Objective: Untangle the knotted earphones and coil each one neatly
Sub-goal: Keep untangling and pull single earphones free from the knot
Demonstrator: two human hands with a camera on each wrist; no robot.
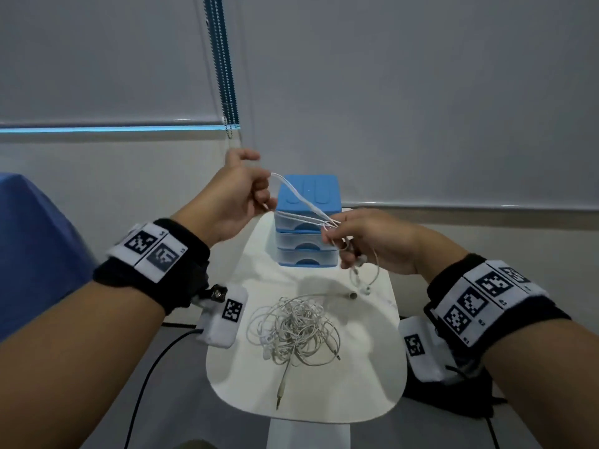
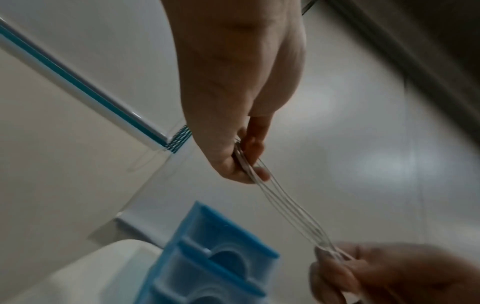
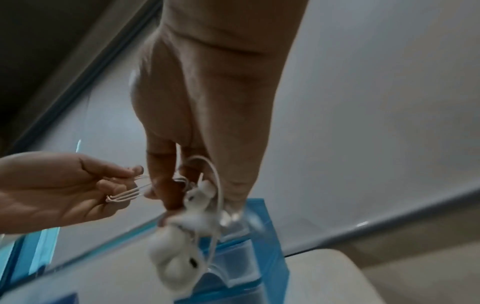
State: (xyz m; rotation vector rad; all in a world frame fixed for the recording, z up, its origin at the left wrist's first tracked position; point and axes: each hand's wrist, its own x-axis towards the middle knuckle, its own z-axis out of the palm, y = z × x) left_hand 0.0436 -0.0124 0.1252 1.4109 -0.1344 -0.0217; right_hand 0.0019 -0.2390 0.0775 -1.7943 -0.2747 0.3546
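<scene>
Between my hands stretches a folded white earphone cable point(image 1: 301, 205) in several parallel strands point(image 2: 288, 203). My left hand point(image 1: 240, 196) is raised above the table and pinches one end of the loops point(image 3: 122, 196). My right hand point(image 1: 359, 241) pinches the other end in front of the drawers, and the earbuds point(image 3: 182, 236) and a loose loop point(image 1: 366, 277) hang below it. A tangled pile of white earphones point(image 1: 295, 328) lies on the white table point(image 1: 366, 384), with a jack plug point(image 1: 280, 393) pointing toward me.
A small blue three-drawer box point(image 1: 308, 222) stands at the table's far end, just behind my hands. A roller blind with a bead chain point(image 1: 225, 69) hangs behind. A blue cloth point(image 1: 32, 247) lies at the left. Black cables point(image 1: 152, 374) run beside the table.
</scene>
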